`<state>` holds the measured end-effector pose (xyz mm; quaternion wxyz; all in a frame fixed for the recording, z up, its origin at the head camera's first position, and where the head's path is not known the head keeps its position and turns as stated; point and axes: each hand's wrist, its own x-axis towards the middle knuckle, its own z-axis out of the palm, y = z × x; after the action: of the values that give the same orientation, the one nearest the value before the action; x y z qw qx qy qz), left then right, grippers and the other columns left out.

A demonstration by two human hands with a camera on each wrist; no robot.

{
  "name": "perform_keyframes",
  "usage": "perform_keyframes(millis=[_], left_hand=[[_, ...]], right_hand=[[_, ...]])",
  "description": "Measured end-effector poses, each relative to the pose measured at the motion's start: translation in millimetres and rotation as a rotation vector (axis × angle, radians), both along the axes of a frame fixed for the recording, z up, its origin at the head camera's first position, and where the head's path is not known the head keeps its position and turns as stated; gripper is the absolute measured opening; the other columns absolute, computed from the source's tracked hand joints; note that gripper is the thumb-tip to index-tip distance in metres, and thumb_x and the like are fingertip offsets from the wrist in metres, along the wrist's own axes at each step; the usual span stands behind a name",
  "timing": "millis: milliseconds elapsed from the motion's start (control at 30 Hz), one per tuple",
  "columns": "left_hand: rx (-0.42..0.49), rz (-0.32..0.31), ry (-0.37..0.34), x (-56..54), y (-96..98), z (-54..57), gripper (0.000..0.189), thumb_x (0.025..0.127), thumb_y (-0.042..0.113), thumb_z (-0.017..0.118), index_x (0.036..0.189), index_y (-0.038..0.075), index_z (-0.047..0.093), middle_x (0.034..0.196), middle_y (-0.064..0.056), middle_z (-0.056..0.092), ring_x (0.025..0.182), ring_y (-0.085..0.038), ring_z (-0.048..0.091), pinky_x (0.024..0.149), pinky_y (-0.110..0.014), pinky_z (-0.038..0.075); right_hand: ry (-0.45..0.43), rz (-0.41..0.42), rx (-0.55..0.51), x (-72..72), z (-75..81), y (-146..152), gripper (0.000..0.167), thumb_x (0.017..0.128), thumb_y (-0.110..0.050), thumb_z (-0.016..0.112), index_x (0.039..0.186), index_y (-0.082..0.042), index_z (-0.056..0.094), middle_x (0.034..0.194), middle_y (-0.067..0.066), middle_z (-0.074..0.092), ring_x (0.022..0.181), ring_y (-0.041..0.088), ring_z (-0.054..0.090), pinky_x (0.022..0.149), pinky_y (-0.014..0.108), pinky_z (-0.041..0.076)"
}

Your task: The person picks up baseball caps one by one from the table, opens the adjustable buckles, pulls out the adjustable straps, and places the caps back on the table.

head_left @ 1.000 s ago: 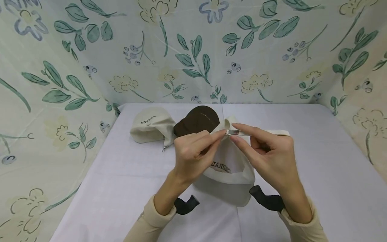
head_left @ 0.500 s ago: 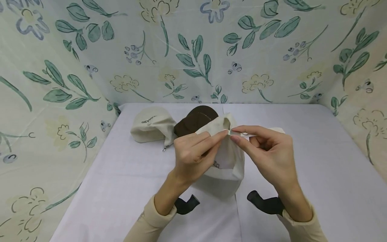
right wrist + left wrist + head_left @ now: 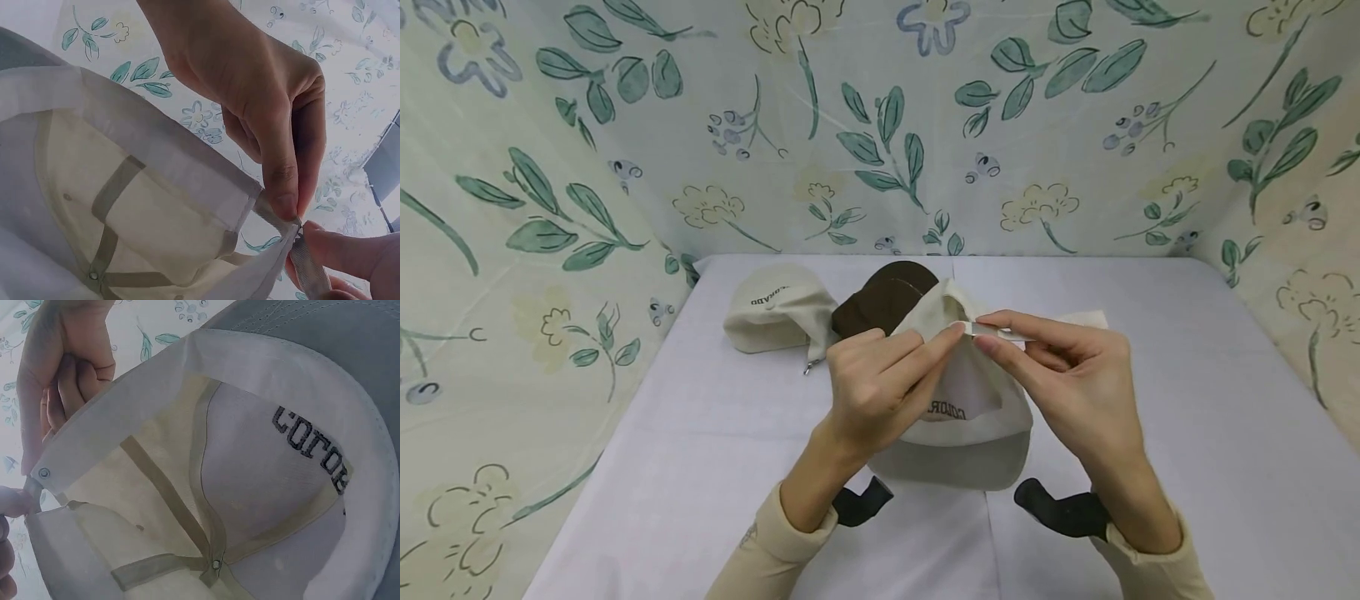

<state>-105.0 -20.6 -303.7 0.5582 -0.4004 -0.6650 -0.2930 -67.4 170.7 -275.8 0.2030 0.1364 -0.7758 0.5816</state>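
Note:
A cream baseball cap (image 3: 970, 375) with a grey brim (image 3: 962, 462) hangs between both hands, its inside facing me and dark lettering showing through. The brim points toward my body. At the back opening, my left hand (image 3: 883, 383) pinches the cap's strap end. My right hand (image 3: 1078, 379) pinches the same strap (image 3: 309, 265) by its small metal buckle (image 3: 985, 330), thumb and forefinger meeting the left fingertips. In the left wrist view, a metal snap (image 3: 44, 472) sits on the cap's band. How far the strap is threaded is hidden by fingers.
A second cream cap (image 3: 775, 308) with a dangling buckled strap lies at the back left of the white-covered table (image 3: 700, 467). Beside it, a brown cap (image 3: 883, 296) is partly hidden by the held cap. Floral fabric (image 3: 880, 125) walls the back and sides.
The held cap swung left and turned, then swung back right with its brim facing me again. Both hands keep pinching at the strap, almost in place.

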Motion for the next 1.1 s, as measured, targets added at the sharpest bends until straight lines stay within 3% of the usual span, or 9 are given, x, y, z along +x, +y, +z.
perform_keyframes(millis=[67,167,267,367,600,767,1100], left_hand=[[-0.001,0.006,0.006,0.0,0.1,0.2,0.022,0.082,-0.008,0.074,0.097,0.005,0.083,0.05,0.004,0.038,0.045,-0.008,0.02,0.046,-0.023,0.017],[0.002,0.013,0.016,0.1,0.8,0.6,0.025,0.078,-0.01,0.075,0.097,0.005,0.083,0.05,0.004,0.038,0.045,-0.006,0.021,0.046,-0.022,0.017],[0.005,0.015,0.022,0.5,1.9,0.9,0.028,0.074,-0.012,0.076,0.096,0.005,0.083,0.05,0.004,0.038,0.045,-0.006,0.021,0.046,-0.021,0.018],[0.011,0.012,0.022,1.0,2.7,1.0,0.029,0.073,-0.013,0.077,0.095,0.005,0.083,0.05,0.004,0.039,0.045,-0.006,0.021,0.045,-0.021,0.019],[0.024,-0.028,-0.002,2.0,2.2,1.0,0.024,0.081,-0.012,0.071,0.096,0.004,0.083,0.051,0.004,0.041,0.044,-0.007,0.022,0.046,-0.022,0.018],[0.012,-0.061,-0.017,1.3,1.2,0.9,0.023,0.084,-0.011,0.071,0.097,0.003,0.082,0.051,0.003,0.04,0.044,-0.008,0.022,0.046,-0.022,0.018],[-0.001,0.004,0.03,-0.2,1.3,0.6,0.026,0.082,-0.012,0.067,0.095,0.004,0.083,0.051,0.004,0.039,0.045,-0.006,0.021,0.046,-0.022,0.017]], right_hand=[[-0.013,0.018,-0.008,0.0,1.3,0.7,0.021,0.083,0.002,0.083,0.104,-0.003,0.081,0.053,-0.001,0.018,0.051,0.017,0.013,0.044,0.031,0.018],[-0.019,0.041,-0.028,-0.2,2.5,1.0,0.02,0.084,0.003,0.083,0.104,-0.001,0.081,0.062,-0.001,0.032,0.058,0.015,0.026,0.05,0.028,0.025],[0.002,0.041,-0.015,-1.1,2.8,0.8,0.02,0.083,0.005,0.082,0.102,-0.001,0.081,0.082,0.002,0.053,0.076,0.015,0.043,0.054,0.023,0.033],[0.021,0.03,0.022,-1.9,2.3,0.7,0.021,0.082,0.006,0.083,0.1,-0.003,0.081,0.099,0.006,0.061,0.088,0.017,0.05,0.059,0.023,0.039],[0.011,0.082,0.041,-3.2,0.1,2.3,0.021,0.083,0.005,0.082,0.101,-0.005,0.082,0.087,0.003,0.063,0.082,0.017,0.049,0.062,0.024,0.038],[-0.001,0.101,0.011,-3.3,-2.1,0.8,0.02,0.083,0.007,0.081,0.1,-0.004,0.082,0.087,0.003,0.065,0.084,0.017,0.052,0.066,0.025,0.039],[0.026,0.039,0.016,-2.0,0.1,-3.0,0.02,0.082,0.006,0.082,0.098,-0.007,0.082,0.087,-0.001,0.069,0.098,0.018,0.055,0.083,0.029,0.035]])
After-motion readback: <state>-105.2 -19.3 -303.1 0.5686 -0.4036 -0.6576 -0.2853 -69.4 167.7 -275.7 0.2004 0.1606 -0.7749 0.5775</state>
